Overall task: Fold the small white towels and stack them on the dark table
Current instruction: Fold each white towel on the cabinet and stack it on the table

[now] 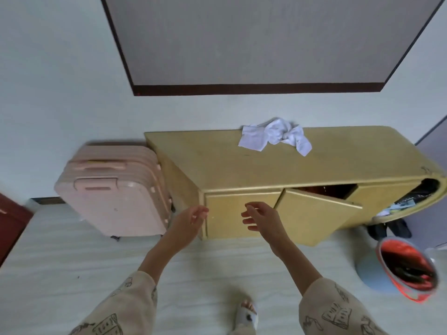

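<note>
The towels (275,137) are seen to be of soft white cloth, crumpled and matt. The cabinet (242,165) under them looks like wood, painted yellow, with a dull and slightly worn finish. The suitcase (113,189) is made of pink hard plastic, ribbed and a little glossy. The floor (72,257) shows a pale, smooth surface with a wood-like grain. The sleeves (338,310) are of printed cloth.

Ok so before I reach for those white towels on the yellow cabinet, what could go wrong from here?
The white towels lie bunched at the back edge of the yellow cabinet, so a careless grab could push them off behind it. The cabinet door hangs open near your right hand and could catch your arm. No dark table shows in this view, so you may have to carry them past the bin on the floor.
</note>
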{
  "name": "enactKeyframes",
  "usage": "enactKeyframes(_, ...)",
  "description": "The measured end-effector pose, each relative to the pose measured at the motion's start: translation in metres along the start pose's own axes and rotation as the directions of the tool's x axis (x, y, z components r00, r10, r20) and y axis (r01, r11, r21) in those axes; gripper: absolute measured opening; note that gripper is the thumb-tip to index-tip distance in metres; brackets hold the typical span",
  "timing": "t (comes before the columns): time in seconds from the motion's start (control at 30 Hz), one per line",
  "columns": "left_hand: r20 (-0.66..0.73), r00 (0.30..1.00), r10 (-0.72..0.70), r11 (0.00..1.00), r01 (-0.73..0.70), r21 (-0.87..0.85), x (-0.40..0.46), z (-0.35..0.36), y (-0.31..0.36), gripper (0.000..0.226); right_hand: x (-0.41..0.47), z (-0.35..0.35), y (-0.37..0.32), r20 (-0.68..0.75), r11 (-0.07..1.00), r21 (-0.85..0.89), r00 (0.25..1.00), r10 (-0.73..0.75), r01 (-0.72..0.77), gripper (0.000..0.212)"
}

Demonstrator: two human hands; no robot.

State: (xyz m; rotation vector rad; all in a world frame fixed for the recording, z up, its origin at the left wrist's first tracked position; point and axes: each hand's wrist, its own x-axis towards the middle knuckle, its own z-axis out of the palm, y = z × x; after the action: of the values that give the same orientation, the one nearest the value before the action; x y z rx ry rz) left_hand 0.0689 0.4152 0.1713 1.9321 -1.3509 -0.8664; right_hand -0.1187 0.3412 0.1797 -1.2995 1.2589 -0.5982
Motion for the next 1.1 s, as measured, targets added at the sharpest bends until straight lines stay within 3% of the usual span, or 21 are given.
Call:
enactKeyframes(0.27, 0.047, 0.998, -0.048, 0.999, 0.049, -0.006, 0.138, 0.061, 0.060, 0.013, 0.140, -0.099, -0.029, -0.022, 0.997, -0.027, 0.997, 0.077, -0.078, 0.016)
enactKeyframes(0.5, 0.156, 0.972, -0.176, 0.984, 0.174, 0.027, 0.252, 0.102, 0.051, 0.023, 0.254, -0.128, -0.018, -0.024, 0.983, -0.059, 0.984, 0.175, -0.176, 0.015)
enactKeyframes(0.6, 0.179, 0.960, -0.216, 0.976, 0.210, 0.053, 0.308, 0.116, 0.042, 0.028, 0.319, -0.129, -0.007, -0.038, 0.961, -0.190, 0.980, 0.197, -0.201, 0.021)
enactKeyframes(0.67, 0.205, 0.940, -0.273, 0.962, 0.264, 0.069, 0.348, 0.125, 0.034, 0.033, 0.361, -0.131, 0.003, -0.054, 0.907, -0.371, 0.979, 0.194, -0.200, 0.025)
enactKeyframes(0.77, 0.211, 0.908, -0.362, 0.932, 0.347, 0.105, 0.398, 0.136, 0.020, 0.041, 0.402, -0.132, 0.021, 0.026, 0.738, -0.660, 0.978, 0.207, -0.139, 0.040)
enactKeyframes(0.9, 0.150, 0.907, -0.393, 0.909, 0.359, 0.211, 0.456, 0.146, 0.005, 0.046, 0.439, -0.136, 0.042, 0.119, 0.535, -0.844, 0.957, 0.265, -0.043, 0.066)
enactKeyframes(1.03, 0.086, 0.956, -0.281, 0.889, 0.226, 0.399, 0.505, 0.154, -0.009, 0.052, 0.458, -0.136, 0.059, 0.140, 0.389, -0.921, 0.939, 0.315, 0.007, 0.086)
enactKeyframes(1.1, 0.120, 0.975, -0.185, 0.866, 0.104, 0.489, 0.522, 0.157, -0.011, 0.055, 0.460, -0.136, 0.066, 0.141, 0.354, -0.935, 0.939, 0.314, 0.022, 0.090)
